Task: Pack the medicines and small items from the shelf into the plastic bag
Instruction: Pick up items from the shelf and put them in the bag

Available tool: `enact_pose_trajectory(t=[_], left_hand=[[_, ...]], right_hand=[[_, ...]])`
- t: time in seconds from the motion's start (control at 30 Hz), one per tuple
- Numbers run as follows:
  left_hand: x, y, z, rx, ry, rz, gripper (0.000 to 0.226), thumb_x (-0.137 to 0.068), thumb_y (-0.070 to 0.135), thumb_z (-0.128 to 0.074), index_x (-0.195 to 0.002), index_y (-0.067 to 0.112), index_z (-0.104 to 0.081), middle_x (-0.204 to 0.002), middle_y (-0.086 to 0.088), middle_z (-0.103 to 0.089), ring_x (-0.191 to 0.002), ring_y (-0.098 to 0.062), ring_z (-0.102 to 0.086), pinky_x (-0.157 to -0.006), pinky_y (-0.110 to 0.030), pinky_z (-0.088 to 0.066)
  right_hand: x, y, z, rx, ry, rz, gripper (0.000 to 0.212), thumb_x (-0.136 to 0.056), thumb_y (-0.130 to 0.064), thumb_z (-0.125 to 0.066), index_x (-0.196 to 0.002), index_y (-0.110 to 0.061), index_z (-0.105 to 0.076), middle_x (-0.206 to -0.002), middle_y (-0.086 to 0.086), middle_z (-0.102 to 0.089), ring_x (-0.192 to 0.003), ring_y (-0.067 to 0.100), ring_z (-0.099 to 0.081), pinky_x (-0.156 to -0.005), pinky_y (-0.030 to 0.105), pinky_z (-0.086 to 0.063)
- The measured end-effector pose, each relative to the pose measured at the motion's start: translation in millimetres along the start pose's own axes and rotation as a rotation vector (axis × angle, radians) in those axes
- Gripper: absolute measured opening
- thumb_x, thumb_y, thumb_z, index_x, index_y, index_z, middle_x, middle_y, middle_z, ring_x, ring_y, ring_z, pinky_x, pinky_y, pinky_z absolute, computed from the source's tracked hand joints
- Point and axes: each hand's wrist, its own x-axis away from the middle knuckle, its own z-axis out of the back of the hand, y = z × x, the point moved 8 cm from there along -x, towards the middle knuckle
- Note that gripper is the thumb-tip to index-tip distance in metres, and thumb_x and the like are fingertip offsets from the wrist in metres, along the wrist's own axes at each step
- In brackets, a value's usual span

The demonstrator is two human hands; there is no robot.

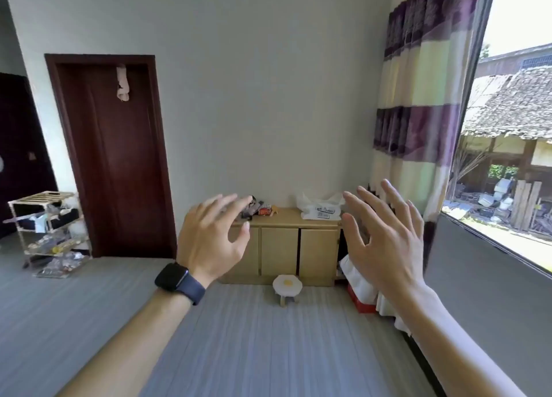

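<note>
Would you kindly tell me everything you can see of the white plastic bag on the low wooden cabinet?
The plastic bag is thin, white and crumpled, with dark print on its front too small to read. It sits slumped on top of the wooden cabinet, towards its right end, close to the wall, its handles poking up. The right hand, nearer the camera, overlaps its right edge.

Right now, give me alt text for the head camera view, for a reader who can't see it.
Two open, empty hands, the left hand wearing a dark watch and the right hand, are held out toward a low wooden cabinet. On top sit a white plastic bag at right and small items at left; a white stool stands before it.
</note>
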Motion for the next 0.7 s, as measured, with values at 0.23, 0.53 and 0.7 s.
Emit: enact_pose_trajectory(t=[0.23, 0.53, 0.7], left_hand=[[79, -40, -118, -0.029, -0.236, 0.100, 0.042, -0.084, 0.041, -0.050, -0.120, 0.030, -0.068, -0.123, 0.003, -0.067, -0.121, -0.024, -0.056, -0.100, -0.044, -0.043], [103, -131, -273, -0.022, -0.485, 0.236, 0.042, -0.080, 0.041, -0.045, -0.109, 0.028, -0.073, -0.112, 0.003, -0.071, -0.109, -0.025, -0.064, -0.092, -0.042, -0.048], [73, -184, -348, -0.006, -0.529, 0.245, 0.035, -0.079, 0.034, -0.058, -0.110, 0.028, -0.073, -0.111, 0.006, -0.071, -0.105, -0.022, -0.065, -0.090, -0.038, -0.049]], right_hand=[[79, 28, -104, -0.034, -0.191, -0.036, 0.033, -0.094, -0.036, -0.051, -0.122, -0.029, -0.067, -0.134, -0.005, -0.062, -0.141, 0.023, -0.039, -0.110, 0.050, -0.034], [112, 61, -282, -0.076, -0.443, -0.111, 0.024, -0.091, -0.032, -0.057, -0.110, -0.028, -0.072, -0.126, -0.006, -0.066, -0.127, 0.024, -0.053, -0.099, 0.044, -0.045], [92, 73, -374, -0.074, -0.524, -0.144, 0.030, -0.092, -0.033, -0.054, -0.117, -0.026, -0.070, -0.128, -0.006, -0.066, -0.128, 0.021, -0.053, -0.097, 0.041, -0.046]])
